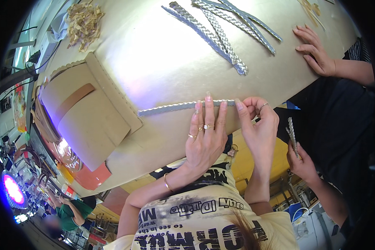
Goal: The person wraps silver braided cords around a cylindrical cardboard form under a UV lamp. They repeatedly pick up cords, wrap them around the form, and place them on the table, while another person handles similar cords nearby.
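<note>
A narrow braided strip [166, 109], silvery-white along one edge and grey-blue along the other, lies nearly straight across the table in front of me. My left hand [206, 135], wearing rings, presses flat on its right half with fingers stretched out. At the strip's right end, my right hand [258, 121] pinches the tip between thumb and forefinger. Part of the strip is hidden under my left fingers. Farther off lie wider braided strips [212, 35] with the same grey-blue backing, and several more [241, 23] crossing each other beside them.
Left of the strip is a brown cardboard folder [91, 112] with a leather strap [74, 101] on it. A heap of tan scraps [84, 23] sits at the far left. To the right, another person's hand [316, 52] rests on the table; their other hand [303, 162] holds a braided piece [293, 135].
</note>
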`<state>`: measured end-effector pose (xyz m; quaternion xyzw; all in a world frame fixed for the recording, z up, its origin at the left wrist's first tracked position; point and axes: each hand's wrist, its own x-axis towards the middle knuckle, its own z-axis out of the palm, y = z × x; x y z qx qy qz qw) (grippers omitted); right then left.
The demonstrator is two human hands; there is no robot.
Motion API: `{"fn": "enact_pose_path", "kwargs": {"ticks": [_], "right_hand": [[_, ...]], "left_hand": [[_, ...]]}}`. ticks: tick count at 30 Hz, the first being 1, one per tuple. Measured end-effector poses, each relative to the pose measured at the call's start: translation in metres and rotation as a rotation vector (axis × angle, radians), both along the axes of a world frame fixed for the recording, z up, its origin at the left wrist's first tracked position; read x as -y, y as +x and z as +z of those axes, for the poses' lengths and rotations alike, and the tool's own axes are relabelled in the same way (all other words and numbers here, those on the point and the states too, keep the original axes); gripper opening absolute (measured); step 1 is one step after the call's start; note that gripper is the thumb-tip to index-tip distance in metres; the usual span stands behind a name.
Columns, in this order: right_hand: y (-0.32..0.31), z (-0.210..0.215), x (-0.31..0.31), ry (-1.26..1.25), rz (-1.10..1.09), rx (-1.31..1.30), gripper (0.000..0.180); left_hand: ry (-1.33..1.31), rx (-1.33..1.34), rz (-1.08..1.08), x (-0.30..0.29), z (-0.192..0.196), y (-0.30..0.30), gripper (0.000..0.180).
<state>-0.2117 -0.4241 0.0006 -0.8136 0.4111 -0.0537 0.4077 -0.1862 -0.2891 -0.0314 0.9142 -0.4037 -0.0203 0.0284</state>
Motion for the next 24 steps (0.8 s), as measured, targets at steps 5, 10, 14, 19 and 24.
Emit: {"fn": "enact_pose_path", "kwargs": {"ticks": [5,10,14,19,24], "right_hand": [[-0.002,0.0,0.005,0.09,-0.116,0.088,0.021],[0.0,-0.004,-0.006,-0.011,-0.089,0.087,0.026],[0.001,-0.008,-0.011,-0.086,-0.081,-0.036,0.028],[0.004,-0.006,-0.012,-0.094,-0.098,-0.036,0.027],[0.003,-0.005,-0.017,-0.141,-0.098,-0.034,0.025]], "left_hand": [[0.011,0.052,-0.041,0.002,0.001,0.003,0.054],[0.067,0.063,-0.03,0.006,0.005,0.001,0.057],[0.044,0.081,-0.007,0.007,0.004,-0.002,0.048],[-0.013,0.079,0.049,0.0,0.002,0.0,0.058],[-0.042,-0.301,0.258,-0.052,0.011,0.027,0.069]]}}
